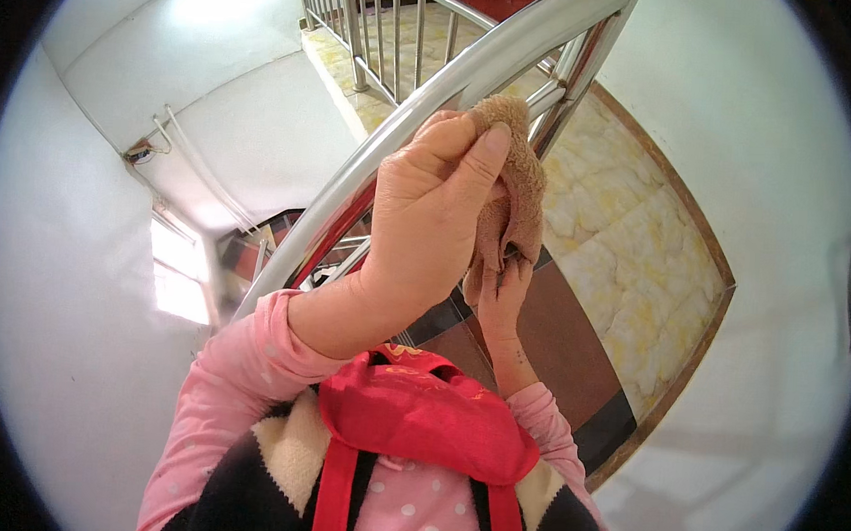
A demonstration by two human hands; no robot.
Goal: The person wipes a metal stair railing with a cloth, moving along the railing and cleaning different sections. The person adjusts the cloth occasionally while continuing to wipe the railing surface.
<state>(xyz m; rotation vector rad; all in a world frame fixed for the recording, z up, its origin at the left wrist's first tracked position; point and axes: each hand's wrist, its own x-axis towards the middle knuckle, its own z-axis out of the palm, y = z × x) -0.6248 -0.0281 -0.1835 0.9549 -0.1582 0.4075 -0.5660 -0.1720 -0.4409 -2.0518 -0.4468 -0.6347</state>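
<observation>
A brown terry cloth (524, 170) hangs bunched between my two hands. My left hand (428, 209) pinches its upper end between thumb and fingers, in front of a thick stainless steel handrail (344, 180). Lower down and to the right, my right hand (504, 297) grips the bottom of the cloth, its fingers partly hidden in the folds. The handrail slants from lower left to upper right and passes behind my left wrist. Whether the cloth touches the metal, I cannot tell.
Stair treads with brown and black tiles (558, 335) lie below, beside a marbled yellow-white tile landing (612, 238). A steel baluster railing (396, 43) stands at the top. White walls (743, 158) rise on both sides; a bright window (176, 269) is at left.
</observation>
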